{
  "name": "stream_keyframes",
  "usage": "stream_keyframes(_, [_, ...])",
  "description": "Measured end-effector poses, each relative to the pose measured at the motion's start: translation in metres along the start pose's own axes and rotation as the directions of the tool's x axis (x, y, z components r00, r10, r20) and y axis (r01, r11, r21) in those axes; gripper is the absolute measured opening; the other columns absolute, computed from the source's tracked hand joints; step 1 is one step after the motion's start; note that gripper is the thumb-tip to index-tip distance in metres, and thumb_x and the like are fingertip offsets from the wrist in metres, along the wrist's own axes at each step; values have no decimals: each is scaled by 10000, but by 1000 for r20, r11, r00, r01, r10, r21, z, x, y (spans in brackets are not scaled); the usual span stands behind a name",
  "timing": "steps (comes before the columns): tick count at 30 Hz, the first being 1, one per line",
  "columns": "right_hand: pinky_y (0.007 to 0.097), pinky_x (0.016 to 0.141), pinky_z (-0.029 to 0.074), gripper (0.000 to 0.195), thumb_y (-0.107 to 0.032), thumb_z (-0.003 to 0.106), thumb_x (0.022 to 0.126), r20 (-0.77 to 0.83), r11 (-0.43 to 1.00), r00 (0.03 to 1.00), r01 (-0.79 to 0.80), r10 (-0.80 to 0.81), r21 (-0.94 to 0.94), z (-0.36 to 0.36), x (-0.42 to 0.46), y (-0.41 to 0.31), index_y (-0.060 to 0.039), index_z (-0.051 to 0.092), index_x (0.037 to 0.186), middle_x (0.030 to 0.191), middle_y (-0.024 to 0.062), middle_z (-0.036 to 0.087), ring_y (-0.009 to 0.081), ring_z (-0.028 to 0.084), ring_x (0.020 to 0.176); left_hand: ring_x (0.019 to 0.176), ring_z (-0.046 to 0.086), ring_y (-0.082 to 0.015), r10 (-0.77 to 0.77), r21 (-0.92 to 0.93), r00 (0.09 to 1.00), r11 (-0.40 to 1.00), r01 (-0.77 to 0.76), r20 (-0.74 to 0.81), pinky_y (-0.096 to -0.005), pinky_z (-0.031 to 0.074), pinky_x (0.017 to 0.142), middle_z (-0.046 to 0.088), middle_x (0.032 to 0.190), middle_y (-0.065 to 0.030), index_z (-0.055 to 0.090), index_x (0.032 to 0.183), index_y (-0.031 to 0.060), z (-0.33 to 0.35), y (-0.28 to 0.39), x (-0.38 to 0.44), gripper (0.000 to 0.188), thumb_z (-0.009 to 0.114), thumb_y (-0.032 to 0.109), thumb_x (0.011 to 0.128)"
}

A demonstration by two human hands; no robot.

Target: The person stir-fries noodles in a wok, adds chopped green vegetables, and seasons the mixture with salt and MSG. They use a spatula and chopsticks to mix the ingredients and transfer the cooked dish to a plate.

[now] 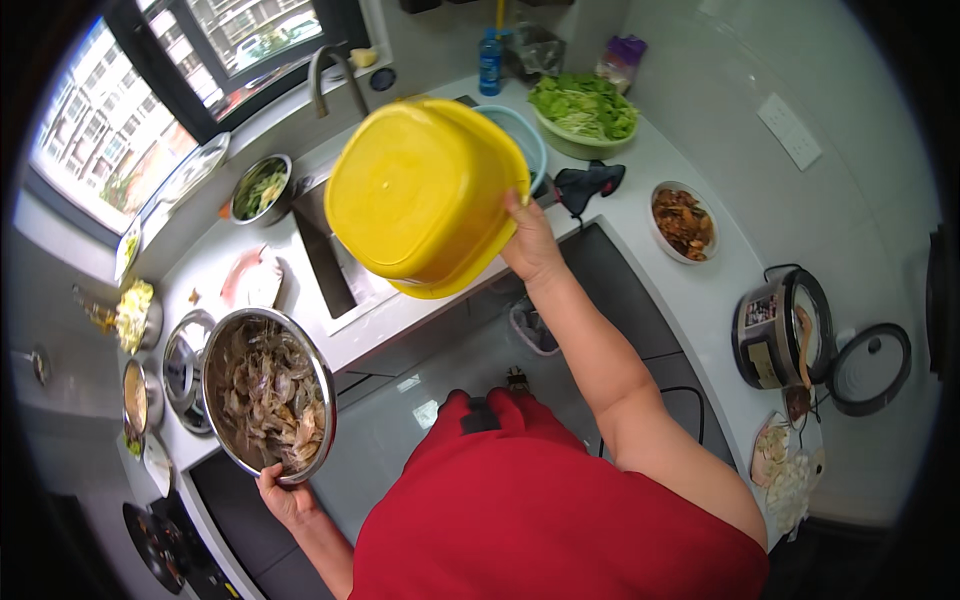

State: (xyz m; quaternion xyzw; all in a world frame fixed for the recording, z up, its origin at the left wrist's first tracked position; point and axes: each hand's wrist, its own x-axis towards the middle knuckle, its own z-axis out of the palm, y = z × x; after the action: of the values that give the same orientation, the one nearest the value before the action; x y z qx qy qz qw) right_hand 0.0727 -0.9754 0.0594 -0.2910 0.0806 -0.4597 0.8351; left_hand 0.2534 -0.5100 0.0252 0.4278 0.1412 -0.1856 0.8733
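Observation:
My left hand (289,499) grips the near rim of a stainless steel bowl (327,420), its thumb over the edge. Raw shrimp (274,390) fill the bowl, which is held up by the left counter. With my right hand (531,240) I hold a yellow plastic basin (420,187) by its rim, over the sink (330,255). The basin is tilted, its underside towards me, so its inside is hidden. Behind it, a light blue plastic basket (525,135) is partly covered. A faucet (319,75) rises at the back of the sink.
Leafy greens (585,109) sit in a green basket beside a blue bottle (490,64). Along the right counter stand a bowl of cooked food (682,223) and an electric cooker (780,330) with its lid raised. A wok (154,547) is at lower left. A bin (532,330) stands below the counter.

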Motion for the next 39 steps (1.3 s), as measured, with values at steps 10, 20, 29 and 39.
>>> stream_keyframes(10, [416,994,387,435,-353,280,987,-573,762,557,615,-602,-203,-94,-124,-224,-87,392,1312,1314,93,443,262,419,1212,1068,531,-287,-108,3,984,994,108,144,-433,459,936,549,1142,-134,511,1092,-16,1,9,17,455,456,-90,647])
stream_keyframes(20, [436,1023,361,503,-402,300,971,-865,709,156,650,-477,-274,-180,-179,-254,-53,372,1327,1378,111,389,306,400,1240,1087,522,-299,-206,0,951,977,211,233,-443,450,951,541,1159,-139,485,1128,-22,7,14,18,499,450,-93,636])
stream_keyframes(29, [444,1018,365,556,-433,287,965,-876,748,48,545,-479,-379,-177,-186,-217,-15,369,1324,1378,136,385,326,408,1232,1095,528,-307,-195,7,948,980,199,253,-472,419,980,553,1179,-151,473,1166,-67,13,8,17,528,459,-57,638])
stream_keyframes(39, [406,848,447,307,-155,473,859,-413,413,-28,3,-910,-911,-229,-117,-138,70,535,1059,1083,242,554,298,558,962,964,575,-263,7,30,997,1000,-5,-76,-411,495,856,583,1058,-109,519,1028,5,8,-7,11,438,478,-88,603])
